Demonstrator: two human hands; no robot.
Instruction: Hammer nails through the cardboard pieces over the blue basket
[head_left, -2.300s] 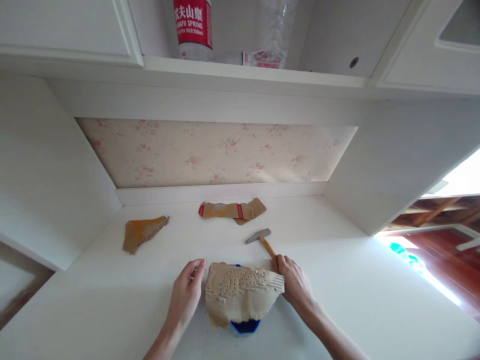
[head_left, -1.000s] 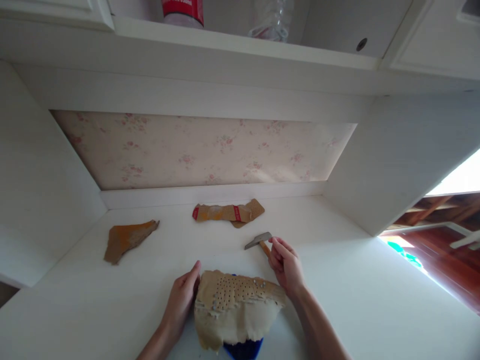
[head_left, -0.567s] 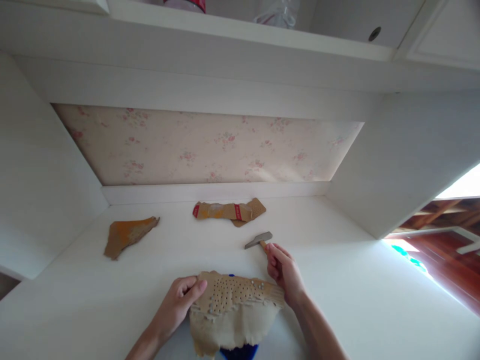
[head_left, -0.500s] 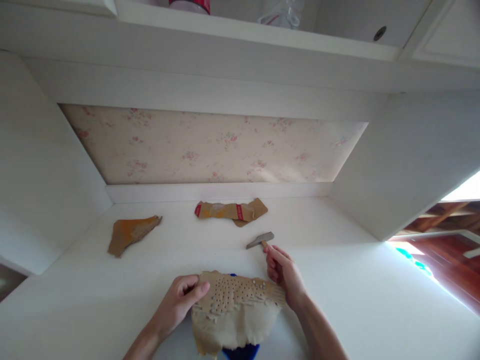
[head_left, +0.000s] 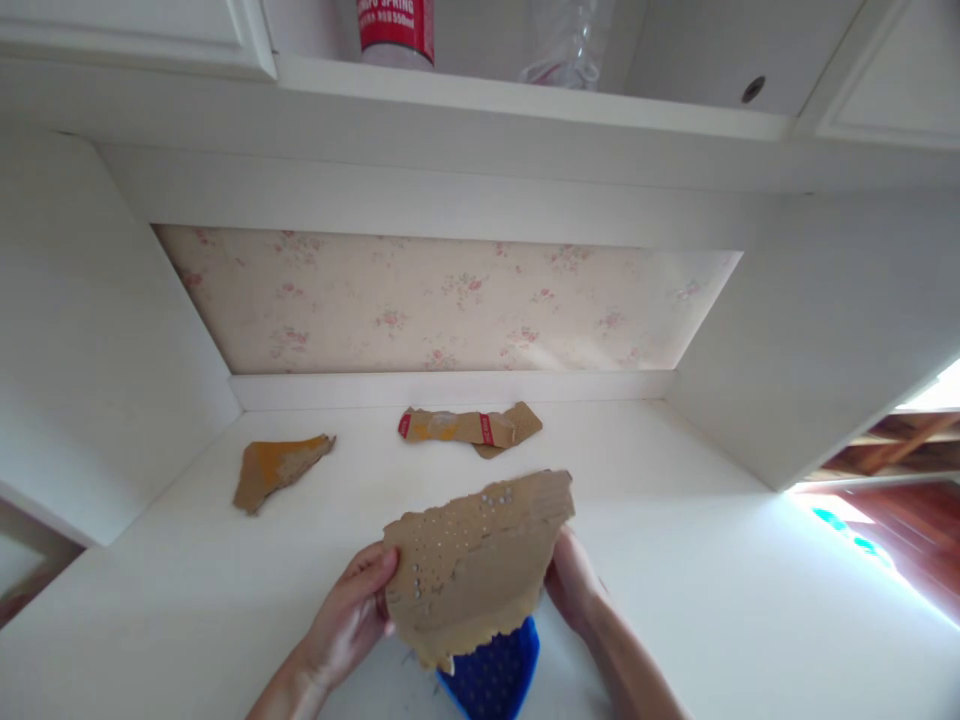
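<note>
A torn piece of cardboard (head_left: 495,570), dotted with small holes and several metal nail or rivet heads, is raised and tilted above the counter. My left hand (head_left: 352,600) grips its left edge, thumb on the front face. My right hand (head_left: 577,580) is closed at its right edge, with the fingers partly hidden behind the cardboard. Below the cardboard a blue tray-like object (head_left: 495,670) with a dotted inside is partly covered. The small hammer does not show now; whether my right hand still has it behind the cardboard I cannot make out.
On the white counter (head_left: 712,570) lie a torn cardboard scrap (head_left: 274,470) at the left and a cardboard strip with red print (head_left: 469,428) at the back. An overhead shelf holds a red-labelled bottle (head_left: 396,30) and a clear plastic item (head_left: 566,45). Side panels flank the counter.
The cardboard has been lifted and tilted up off the blue object, its right side higher. The hammer in my right hand has gone out of sight. The view has shifted slightly upward.
</note>
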